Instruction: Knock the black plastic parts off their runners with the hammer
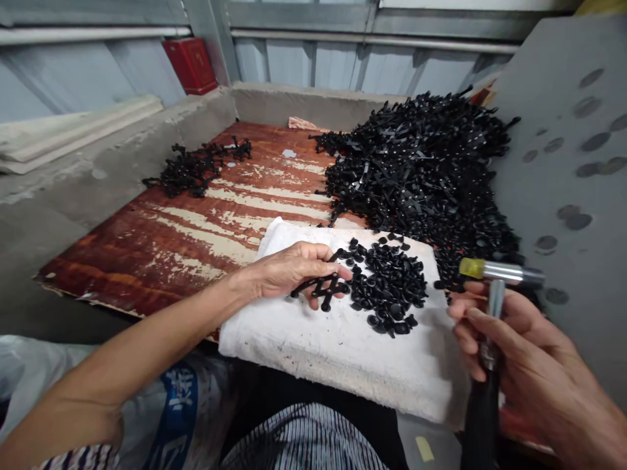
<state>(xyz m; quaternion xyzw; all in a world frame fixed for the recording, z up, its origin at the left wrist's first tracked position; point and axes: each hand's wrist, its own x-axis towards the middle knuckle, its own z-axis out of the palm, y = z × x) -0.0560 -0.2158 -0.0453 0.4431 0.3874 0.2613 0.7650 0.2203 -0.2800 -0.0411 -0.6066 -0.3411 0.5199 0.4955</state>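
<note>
My left hand point(294, 271) is closed around a black jointed part with crossing arms point(324, 287), over a white cloth point(304, 346). Beside its fingertips lies a heap of small round black caps point(392, 284) on the cloth. A small hammer point(504, 273) with a yellow face, a metal head and a black handle is in my right hand point(519, 352). Near that hand's fingertips shows a small dark piece point(443, 285); whether the fingers touch it I cannot tell.
A large pile of black jointed parts point(411, 163) fills the right back of the worn red board point(186, 228). A smaller group point(189, 171) lies at the left. A grey spotted panel point(539, 163) stands at right; a low cement ledge point(147, 143) borders the board.
</note>
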